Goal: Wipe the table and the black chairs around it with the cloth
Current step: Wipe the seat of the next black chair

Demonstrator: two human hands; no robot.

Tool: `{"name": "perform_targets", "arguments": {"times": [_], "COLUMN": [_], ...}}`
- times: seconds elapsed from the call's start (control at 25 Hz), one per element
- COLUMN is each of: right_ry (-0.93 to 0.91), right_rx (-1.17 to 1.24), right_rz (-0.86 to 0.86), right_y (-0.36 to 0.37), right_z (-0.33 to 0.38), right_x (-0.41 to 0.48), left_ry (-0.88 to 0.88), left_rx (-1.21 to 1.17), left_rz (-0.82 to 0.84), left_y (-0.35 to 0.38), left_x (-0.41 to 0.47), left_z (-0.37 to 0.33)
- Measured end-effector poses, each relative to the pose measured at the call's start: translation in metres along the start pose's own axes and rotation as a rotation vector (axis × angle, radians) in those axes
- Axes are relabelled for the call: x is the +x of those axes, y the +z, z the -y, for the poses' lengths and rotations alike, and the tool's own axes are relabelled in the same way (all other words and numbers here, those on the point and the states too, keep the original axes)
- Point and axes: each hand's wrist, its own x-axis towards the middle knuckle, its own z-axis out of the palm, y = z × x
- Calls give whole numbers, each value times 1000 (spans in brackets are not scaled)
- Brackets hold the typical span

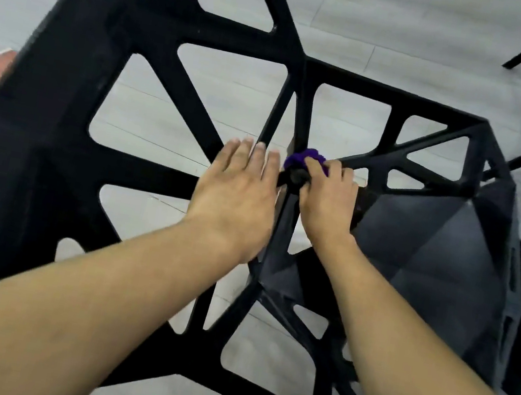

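Frame centre: right hand [327, 197] clenches purple cloth [306, 159] against black lattice chair [155, 74]; left hand [235, 193] spread flat on strut.

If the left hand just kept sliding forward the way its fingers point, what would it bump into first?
Probably the black chair itself. The left hand lies flat on a strut, fingers pointing up the frame. Next comes an open gap showing floor, then another strut; depth is hard to judge.

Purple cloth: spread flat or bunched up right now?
Bunched up: the purple cloth shows only as a small wad under the right hand on the black lattice chair.
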Motion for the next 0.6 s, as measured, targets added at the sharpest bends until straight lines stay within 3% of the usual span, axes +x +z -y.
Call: {"name": "perform_targets", "arguments": {"times": [0.12,0.36,0.6], "right_ry": [-37,-118,-227], "right_rx": [-171,-210,-172], "right_rz": [-5,177,243], "right_y": [23,8,-4], "right_z": [5,7,4], "right_x": [-5,-12,-137], "left_ry": [-24,-53,-59], "left_rx": [277,282,276], "left_rz": [143,97,104], "left_y": [41,47,49], "left_x": [16,13,15], "left_z": [-11,-24,-26]}}
